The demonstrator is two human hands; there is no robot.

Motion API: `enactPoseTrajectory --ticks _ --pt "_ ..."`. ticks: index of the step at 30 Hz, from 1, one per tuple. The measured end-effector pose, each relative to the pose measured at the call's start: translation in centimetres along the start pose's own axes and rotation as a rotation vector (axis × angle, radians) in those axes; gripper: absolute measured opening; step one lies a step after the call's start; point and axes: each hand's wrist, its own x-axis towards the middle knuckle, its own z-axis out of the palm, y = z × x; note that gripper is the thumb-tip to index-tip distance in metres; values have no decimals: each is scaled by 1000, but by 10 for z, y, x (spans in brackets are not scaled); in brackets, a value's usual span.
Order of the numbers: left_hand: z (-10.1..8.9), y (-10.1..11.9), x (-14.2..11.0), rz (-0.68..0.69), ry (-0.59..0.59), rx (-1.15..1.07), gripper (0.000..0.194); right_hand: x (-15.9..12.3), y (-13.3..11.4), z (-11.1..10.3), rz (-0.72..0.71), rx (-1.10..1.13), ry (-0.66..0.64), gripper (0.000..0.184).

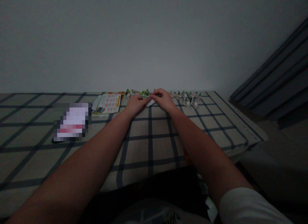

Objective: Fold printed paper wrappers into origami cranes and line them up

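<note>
Both arms reach forward to the far side of a checked tablecloth. My left hand is closed at the fingertips on a small green-and-white wrapper. Beside it, my right hand has its fingers pinched together at the same wrapper, the tips of the two hands nearly meeting. Just under the fingers shows a small white piece, which may be part of the wrapper. Several small twisted wrapped pieces lie to the right of my right hand. More green-and-white pieces lie behind my left hand.
Printed sheets or packets lie left of my left hand. Farther left is a phone-like device with a bright, blurred-out screen. A plain wall rises behind the checked tablecloth. A dark pleated curtain hangs at right.
</note>
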Motion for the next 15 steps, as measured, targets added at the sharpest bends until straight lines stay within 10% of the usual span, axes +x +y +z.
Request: enactPoseTrajectory --ticks 15 --pt "-2 -10 9 -29 85 50 38 -2 -3 -2 -63 -6 -40 13"
